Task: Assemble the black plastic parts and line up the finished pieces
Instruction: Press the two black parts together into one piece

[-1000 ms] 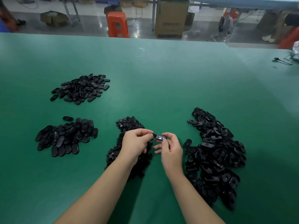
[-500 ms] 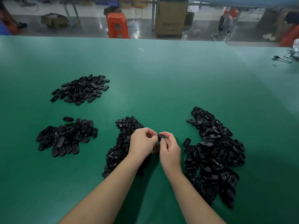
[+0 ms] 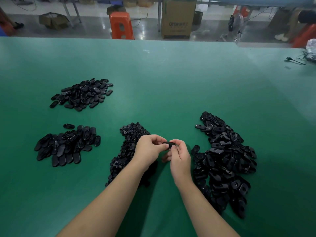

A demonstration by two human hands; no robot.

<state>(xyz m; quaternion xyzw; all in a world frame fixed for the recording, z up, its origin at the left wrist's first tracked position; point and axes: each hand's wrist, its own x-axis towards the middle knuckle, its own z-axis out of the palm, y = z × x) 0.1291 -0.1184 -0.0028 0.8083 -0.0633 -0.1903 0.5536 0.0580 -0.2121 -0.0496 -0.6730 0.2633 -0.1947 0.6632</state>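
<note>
My left hand (image 3: 150,151) and my right hand (image 3: 180,156) meet over the green table (image 3: 171,79) and pinch one small black oval part (image 3: 169,144) between their fingertips. A heap of small round black pieces (image 3: 127,147) lies under and to the left of my left hand. A large heap of black oval shells (image 3: 225,161) lies to the right of my right hand. Two piles of flat oval pieces sit on the left, one near (image 3: 66,146) and one farther back (image 3: 83,94).
The table's far edge runs along the top. Beyond it stand an orange stool (image 3: 121,25) and a cardboard box (image 3: 177,17). A black cable (image 3: 295,60) lies at the far right of the table.
My hands came closer together around the black part. The part's shiny face, visible one second ago, is now mostly covered by my fingers.
</note>
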